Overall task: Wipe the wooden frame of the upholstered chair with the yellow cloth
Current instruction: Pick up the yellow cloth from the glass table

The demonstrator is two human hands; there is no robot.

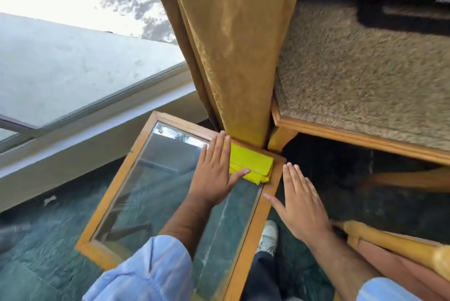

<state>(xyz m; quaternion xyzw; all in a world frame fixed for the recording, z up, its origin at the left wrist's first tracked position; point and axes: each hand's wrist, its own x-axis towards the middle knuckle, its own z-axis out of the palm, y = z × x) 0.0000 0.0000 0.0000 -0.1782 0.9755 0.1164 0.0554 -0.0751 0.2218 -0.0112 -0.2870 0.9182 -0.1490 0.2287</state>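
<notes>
At the far left we see a window with a pale sill below it, and dark green floor under that. Right of it stands our glass-topped bench with its wooden rim. Our left hand lies flat and spread on the glass, fingers straight, holding nothing; its thumb rests on the near edge of the yellow cloth. The cloth lies folded on the far right corner of the bench, just below the hanging gold curtain. Our right hand hovers open and flat just right of the bench rim, empty, apart from the cloth. Further right is the upholstered chair, its speckled beige seat edged by the wooden frame. A white shoe shows between the arms.
</notes>
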